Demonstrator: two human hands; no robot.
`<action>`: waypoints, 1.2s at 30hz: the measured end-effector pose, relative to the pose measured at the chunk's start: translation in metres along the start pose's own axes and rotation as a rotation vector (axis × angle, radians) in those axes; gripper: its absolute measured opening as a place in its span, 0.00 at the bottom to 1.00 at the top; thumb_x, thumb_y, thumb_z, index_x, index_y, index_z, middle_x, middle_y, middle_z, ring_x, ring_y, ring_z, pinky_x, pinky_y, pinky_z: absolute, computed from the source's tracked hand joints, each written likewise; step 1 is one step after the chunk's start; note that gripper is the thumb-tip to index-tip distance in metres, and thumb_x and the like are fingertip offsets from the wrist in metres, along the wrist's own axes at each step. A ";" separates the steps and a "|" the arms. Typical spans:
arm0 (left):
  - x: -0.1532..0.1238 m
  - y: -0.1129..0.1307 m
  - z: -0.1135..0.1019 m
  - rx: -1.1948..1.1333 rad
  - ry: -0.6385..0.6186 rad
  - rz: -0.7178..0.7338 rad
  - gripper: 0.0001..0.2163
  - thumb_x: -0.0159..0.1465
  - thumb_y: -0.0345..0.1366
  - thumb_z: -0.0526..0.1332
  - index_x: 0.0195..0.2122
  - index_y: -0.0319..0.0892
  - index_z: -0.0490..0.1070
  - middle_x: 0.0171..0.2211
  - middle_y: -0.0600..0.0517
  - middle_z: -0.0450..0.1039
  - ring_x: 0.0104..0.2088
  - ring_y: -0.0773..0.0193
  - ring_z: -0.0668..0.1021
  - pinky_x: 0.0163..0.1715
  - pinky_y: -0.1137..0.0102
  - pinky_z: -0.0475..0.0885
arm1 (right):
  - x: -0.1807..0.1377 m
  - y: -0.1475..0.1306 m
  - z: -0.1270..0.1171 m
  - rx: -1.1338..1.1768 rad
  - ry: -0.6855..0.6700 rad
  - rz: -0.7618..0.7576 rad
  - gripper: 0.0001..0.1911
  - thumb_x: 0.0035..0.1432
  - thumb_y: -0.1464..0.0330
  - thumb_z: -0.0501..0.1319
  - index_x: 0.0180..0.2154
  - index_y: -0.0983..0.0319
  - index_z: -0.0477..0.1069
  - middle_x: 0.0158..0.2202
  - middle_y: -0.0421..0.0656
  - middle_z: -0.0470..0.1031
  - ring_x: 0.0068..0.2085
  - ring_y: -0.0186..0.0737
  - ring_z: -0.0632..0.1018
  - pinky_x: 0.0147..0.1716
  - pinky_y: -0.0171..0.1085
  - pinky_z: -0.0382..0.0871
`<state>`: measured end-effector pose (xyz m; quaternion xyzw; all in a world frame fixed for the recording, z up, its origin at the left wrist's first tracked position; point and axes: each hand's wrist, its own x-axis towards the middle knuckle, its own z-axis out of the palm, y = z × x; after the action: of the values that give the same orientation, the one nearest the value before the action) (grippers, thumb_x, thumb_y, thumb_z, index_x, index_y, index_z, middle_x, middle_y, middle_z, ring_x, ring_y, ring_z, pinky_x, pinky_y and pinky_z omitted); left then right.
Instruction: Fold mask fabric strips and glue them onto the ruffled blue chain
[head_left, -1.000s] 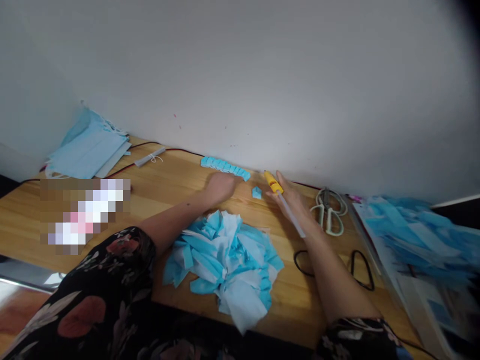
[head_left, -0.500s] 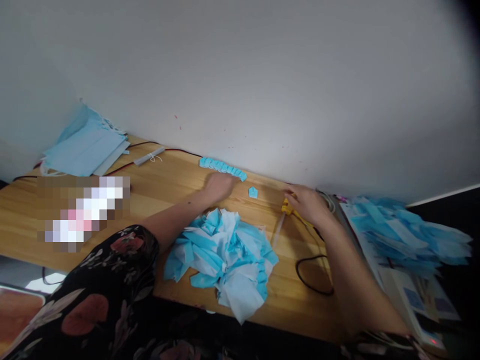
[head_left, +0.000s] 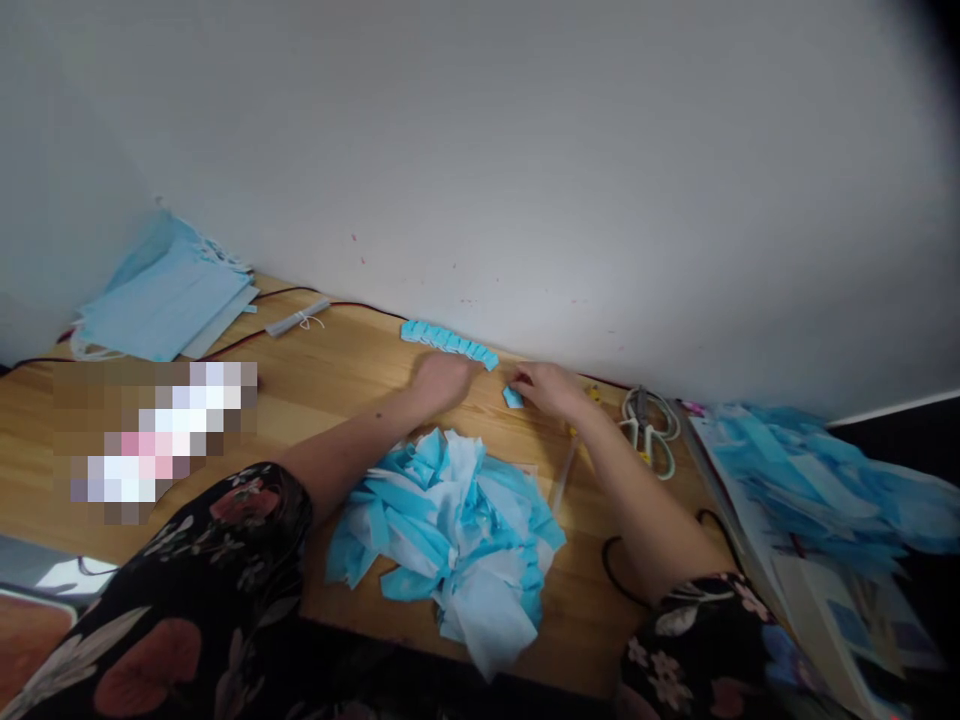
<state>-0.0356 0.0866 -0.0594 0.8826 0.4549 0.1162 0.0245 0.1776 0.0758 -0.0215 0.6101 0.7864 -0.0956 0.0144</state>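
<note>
My left hand [head_left: 445,382] is curled beside the right end of a row of folded light-blue fabric pieces [head_left: 450,342] that overlap along the wall side of the table. Its fingertips are mostly hidden, so I cannot tell what they pinch. With thumb and fingers closed, my right hand [head_left: 551,388] holds a small folded blue piece [head_left: 512,398] just right of the row. Behind the right forearm lies a yellow glue gun, mostly covered, with its translucent glue stick [head_left: 565,472] showing. A heap of crumpled blue and white fabric pieces [head_left: 457,540] lies between my forearms.
Scissors [head_left: 646,440] with pale handles lie right of my right arm. Blue fabric strips [head_left: 810,480] are piled at the far right. Face masks [head_left: 169,300] are stacked at the far left, near a tied grey bundle [head_left: 298,318]. Dark cables run along the wall.
My right hand has left the yellow glue gun and moved left onto the small folded piece. Scissors have come into view on the right. My left hand stays by the row.
</note>
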 end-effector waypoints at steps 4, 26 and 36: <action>0.000 0.000 0.000 -0.010 0.009 0.003 0.17 0.65 0.30 0.51 0.52 0.47 0.72 0.43 0.47 0.79 0.43 0.58 0.79 0.37 0.70 0.68 | 0.006 0.007 0.009 0.229 0.045 0.010 0.07 0.58 0.67 0.58 0.32 0.60 0.74 0.30 0.42 0.78 0.30 0.36 0.73 0.29 0.33 0.58; 0.004 -0.001 0.004 -0.029 0.018 -0.015 0.16 0.65 0.30 0.50 0.48 0.45 0.74 0.41 0.46 0.79 0.40 0.57 0.80 0.34 0.69 0.69 | 0.037 -0.004 0.018 0.832 0.138 0.358 0.08 0.56 0.72 0.57 0.25 0.64 0.70 0.22 0.38 0.71 0.18 0.26 0.67 0.13 0.26 0.54; 0.002 0.000 0.001 -0.038 0.013 -0.024 0.16 0.65 0.31 0.50 0.47 0.45 0.75 0.43 0.46 0.79 0.41 0.57 0.79 0.35 0.69 0.69 | 0.040 -0.002 0.021 0.799 0.151 0.383 0.08 0.55 0.72 0.57 0.25 0.64 0.70 0.21 0.38 0.73 0.17 0.26 0.66 0.13 0.26 0.54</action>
<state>-0.0339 0.0886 -0.0599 0.8756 0.4635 0.1300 0.0397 0.1637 0.1096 -0.0476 0.7078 0.5592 -0.3428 -0.2623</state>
